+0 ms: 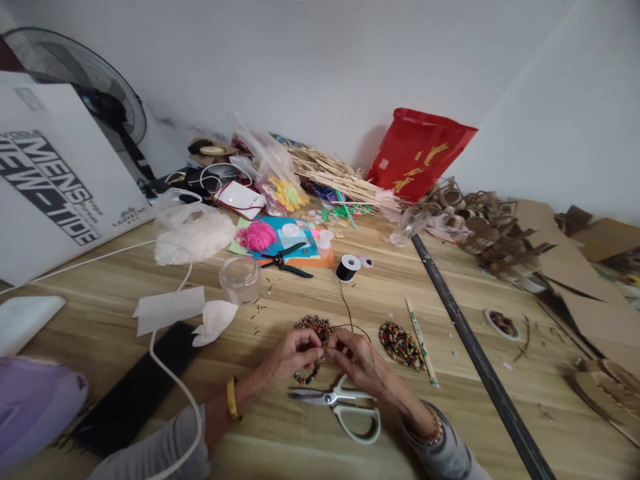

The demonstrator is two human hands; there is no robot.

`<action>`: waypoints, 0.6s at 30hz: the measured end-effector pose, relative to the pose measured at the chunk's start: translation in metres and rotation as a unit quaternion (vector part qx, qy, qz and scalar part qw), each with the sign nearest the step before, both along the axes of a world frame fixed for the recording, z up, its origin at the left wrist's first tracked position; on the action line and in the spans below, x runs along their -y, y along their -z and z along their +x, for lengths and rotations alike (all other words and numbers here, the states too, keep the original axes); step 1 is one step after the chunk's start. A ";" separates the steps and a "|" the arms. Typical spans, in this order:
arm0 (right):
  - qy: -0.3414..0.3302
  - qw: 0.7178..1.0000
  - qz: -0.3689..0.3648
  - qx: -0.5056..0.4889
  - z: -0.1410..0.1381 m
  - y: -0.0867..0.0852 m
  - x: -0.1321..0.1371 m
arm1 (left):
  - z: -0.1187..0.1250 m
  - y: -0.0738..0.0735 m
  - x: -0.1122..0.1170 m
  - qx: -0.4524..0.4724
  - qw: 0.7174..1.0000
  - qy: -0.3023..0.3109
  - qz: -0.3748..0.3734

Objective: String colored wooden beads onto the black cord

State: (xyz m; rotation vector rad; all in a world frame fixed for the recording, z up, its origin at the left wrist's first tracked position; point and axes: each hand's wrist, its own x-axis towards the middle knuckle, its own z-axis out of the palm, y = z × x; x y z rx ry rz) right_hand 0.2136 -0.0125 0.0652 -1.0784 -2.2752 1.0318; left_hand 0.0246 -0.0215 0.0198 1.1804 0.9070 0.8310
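Note:
My left hand (296, 353) and my right hand (359, 357) meet fingertip to fingertip over the wooden table, both pinched closed. From my left fingertips a string of multicoloured beads (313, 325) curves down, and more of it lies heaped behind. Thin black cord (346, 303) runs from an upright spool (347, 268) to my right fingers; its end at the fingertips is too small to see. Scissors with pale handles (333, 398) lie just below my hands, blades slightly apart. A second heap of beads (400, 345) is to the right of my right hand.
Green-handled pliers (287, 260), a clear jar (240, 280) and pink yarn (257, 235) stand farther back. A dark metal strip (470, 340) crosses the right side. A white cable (175, 380) passes near my left forearm. Woven pieces (480, 227) pile at right.

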 end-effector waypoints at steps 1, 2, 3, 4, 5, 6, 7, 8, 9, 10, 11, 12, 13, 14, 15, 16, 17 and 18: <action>0.000 1.000 -0.002 -0.001 0.000 -0.001 0.000 | 0.000 0.001 0.000 0.004 1.000 0.004 -0.007; 0.000 1.000 -0.005 0.000 0.000 -0.001 0.000 | 0.000 0.002 -0.001 0.010 1.000 0.007 -0.015; -0.001 1.000 -0.008 0.000 0.001 -0.002 0.000 | 0.000 0.003 -0.001 0.016 1.000 0.008 -0.023; -0.001 1.000 -0.011 0.000 0.001 -0.002 0.000 | 0.000 0.003 -0.001 0.023 0.999 0.008 -0.030; -0.002 1.000 -0.014 0.000 0.001 -0.003 0.000 | 0.000 0.003 -0.001 0.030 0.999 0.008 -0.038; -0.002 1.000 -0.016 -0.001 0.002 -0.003 0.000 | 0.000 0.002 -0.001 0.037 0.998 0.008 -0.045; -0.004 1.000 -0.019 -0.003 0.002 -0.003 0.000 | 0.000 0.002 -0.001 0.045 0.998 0.008 -0.051; -0.007 1.000 -0.021 -0.006 0.002 -0.003 0.000 | 0.000 0.000 -0.001 0.053 0.997 0.010 -0.057; -0.011 1.000 -0.023 -0.010 0.002 -0.003 0.000 | 0.000 -0.001 -0.001 0.062 0.996 0.011 -0.061; -0.017 0.999 -0.024 -0.012 0.002 -0.003 0.001 | 0.000 -0.002 -0.001 0.071 0.995 0.012 -0.064; -0.025 0.999 -0.025 -0.012 0.002 -0.003 0.002 | 0.000 -0.003 0.000 0.078 0.995 0.013 -0.066; -0.032 0.999 -0.025 -0.010 0.002 -0.004 0.003 | -0.001 -0.004 0.000 0.082 0.994 0.015 -0.067; -0.039 0.999 -0.022 -0.007 0.001 -0.004 0.005 | 0.000 -0.005 0.000 0.085 0.994 0.016 -0.067; -0.046 0.999 -0.017 -0.002 0.000 -0.005 0.006 | 0.000 -0.005 0.000 0.085 0.994 0.015 -0.068; -0.052 0.999 -0.009 0.004 -0.001 -0.006 0.008 | 0.000 -0.005 0.001 0.084 0.994 0.013 -0.069; -0.058 0.998 0.003 0.010 -0.002 -0.007 0.010 | 0.000 -0.004 0.001 0.083 0.994 0.011 -0.072; -0.061 0.998 0.018 0.017 -0.004 -0.007 0.012 | 0.000 -0.003 0.001 0.085 0.994 0.007 -0.075; -0.064 0.997 0.033 0.024 -0.006 -0.008 0.013 | 0.000 -0.001 0.000 0.088 0.993 0.004 -0.077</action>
